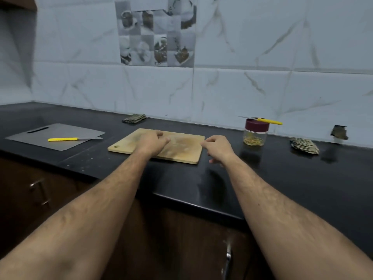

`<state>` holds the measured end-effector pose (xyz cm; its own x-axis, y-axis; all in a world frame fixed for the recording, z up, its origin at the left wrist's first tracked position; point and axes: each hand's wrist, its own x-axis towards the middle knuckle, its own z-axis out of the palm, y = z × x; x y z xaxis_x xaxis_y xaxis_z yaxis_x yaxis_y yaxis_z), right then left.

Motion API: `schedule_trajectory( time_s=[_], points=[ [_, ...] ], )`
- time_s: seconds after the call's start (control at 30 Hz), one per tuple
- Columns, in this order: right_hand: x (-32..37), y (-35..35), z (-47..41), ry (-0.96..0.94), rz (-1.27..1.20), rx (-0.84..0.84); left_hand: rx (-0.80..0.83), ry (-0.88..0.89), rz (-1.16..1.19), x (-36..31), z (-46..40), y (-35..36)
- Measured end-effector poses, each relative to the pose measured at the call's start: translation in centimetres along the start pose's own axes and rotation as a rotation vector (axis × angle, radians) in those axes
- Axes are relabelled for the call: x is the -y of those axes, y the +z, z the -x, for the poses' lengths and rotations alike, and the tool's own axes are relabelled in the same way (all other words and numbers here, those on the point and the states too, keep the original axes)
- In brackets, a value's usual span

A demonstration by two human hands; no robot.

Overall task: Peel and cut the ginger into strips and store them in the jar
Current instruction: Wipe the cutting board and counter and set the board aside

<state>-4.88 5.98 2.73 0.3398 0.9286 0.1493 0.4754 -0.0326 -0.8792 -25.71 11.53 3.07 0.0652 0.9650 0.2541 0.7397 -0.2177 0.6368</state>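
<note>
A bare wooden cutting board (181, 146) lies on the black counter. My left hand (152, 143) hovers over the board's middle, fingers loosely curled, holding nothing. My right hand (217, 148) is just off the board's right edge, fingers apart and empty. A clear jar (254, 136) with a maroon lid stands to the right, with ginger strips at its bottom. A yellow-handled knife (264, 120) rests across the jar's lid. No whole ginger is visible.
A grey metal board (60, 144) at the left carries a second yellow-handled knife (68, 139). Folded cloths lie by the wall (134, 118) and at the right (304, 146). The counter's front edge (181, 196) runs diagonally above brown cabinets with metal handles.
</note>
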Motion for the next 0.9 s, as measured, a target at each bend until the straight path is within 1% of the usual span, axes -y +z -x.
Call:
schedule_trajectory(
  time_s=[0.07, 0.17, 0.27, 0.43, 0.67, 0.8, 0.9],
  points=[
    [0.2, 0.1, -0.1, 0.015, 0.055, 0.002, -0.023, -0.025, -0.038, 1.8, -0.6, -1.2],
    [0.8, 1.7, -1.8, 0.044, 0.191, 0.003, -0.073, -0.114, -0.127, 5.7, -3.0, -3.2],
    [1.2, 2.8, -3.6, 0.114, 0.298, -0.024, -0.106, -0.198, -0.208, 8.6, -6.0, -4.2],
    [1.3, 4.2, -5.7, 0.195, 0.352, -0.056, -0.075, -0.286, -0.264, 10.4, -9.0, -3.4],
    [0.9, 5.9, -7.4, 0.193, 0.455, -0.105, -0.1, -0.379, -0.387, 10.7, -10.5, -1.4],
    [0.7, 6.3, -8.0, 0.208, 0.467, -0.115, -0.124, -0.396, -0.353, 11.9, -10.8, -1.3],
    [0.4, 6.3, -8.3, 0.232, 0.401, -0.122, -0.158, -0.412, -0.265, 11.9, -10.7, -1.4]
  ],
)
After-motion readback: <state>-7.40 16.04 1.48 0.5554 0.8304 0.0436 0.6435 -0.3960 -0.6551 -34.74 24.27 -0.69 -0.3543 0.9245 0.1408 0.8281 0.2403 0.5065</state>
